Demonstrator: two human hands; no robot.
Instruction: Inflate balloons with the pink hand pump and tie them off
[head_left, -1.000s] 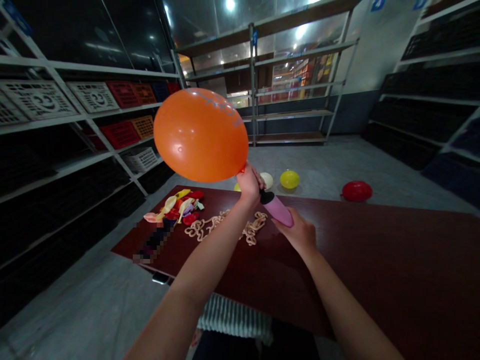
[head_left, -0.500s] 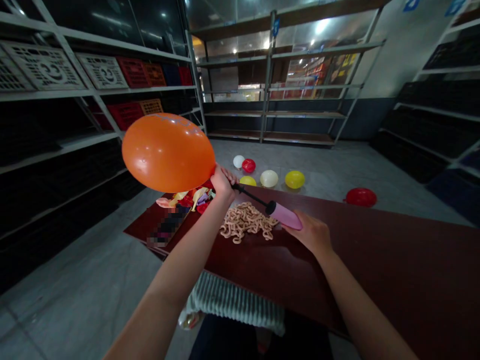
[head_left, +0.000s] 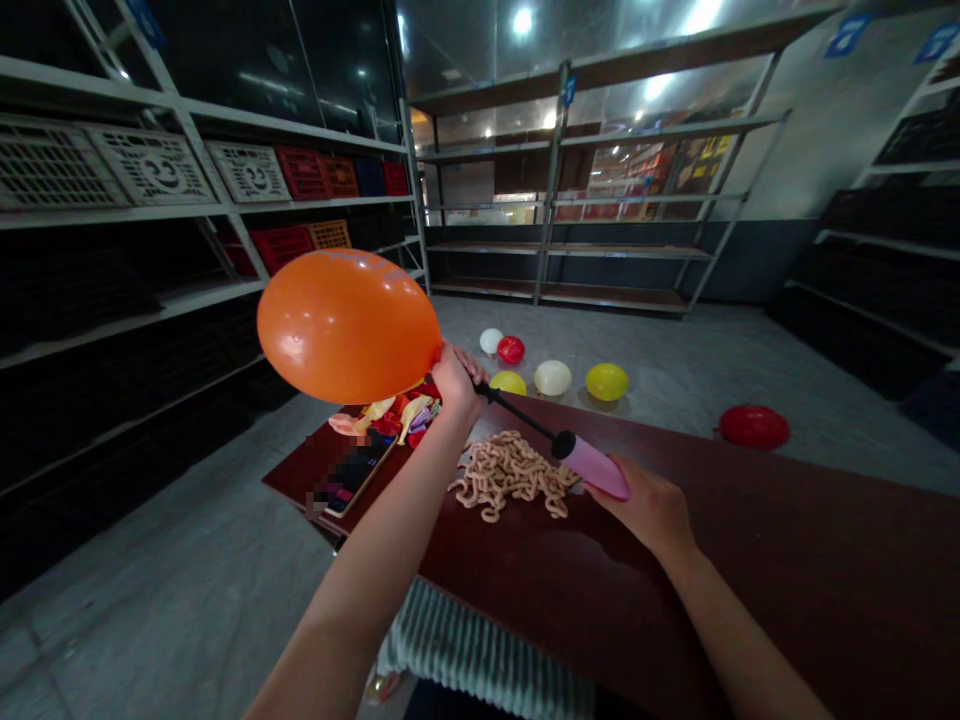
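A large inflated orange balloon hangs in the air at left centre. My left hand is closed round its neck and the black end of a balloon pump, which hides the joint between them. A thin black rod runs from there down to the pump's pink body. My right hand is wrapped round that pink part, above the dark red table. Beneath the pump lies a heap of beige curled pieces. Several uninflated balloons lie behind my left forearm, beside a phone.
On the floor beyond the table rest several inflated balloons, among them a yellow one, a cream one and a red one. Metal shelving stands at the back. Crates fill the left rack. Grey-green ribbed cloth hangs below the table edge.
The view has tilted up, so everything sits lower and farther right. Both hands keep their grips, and the black rod between them looks slightly longer. The balloon looks about the same size.
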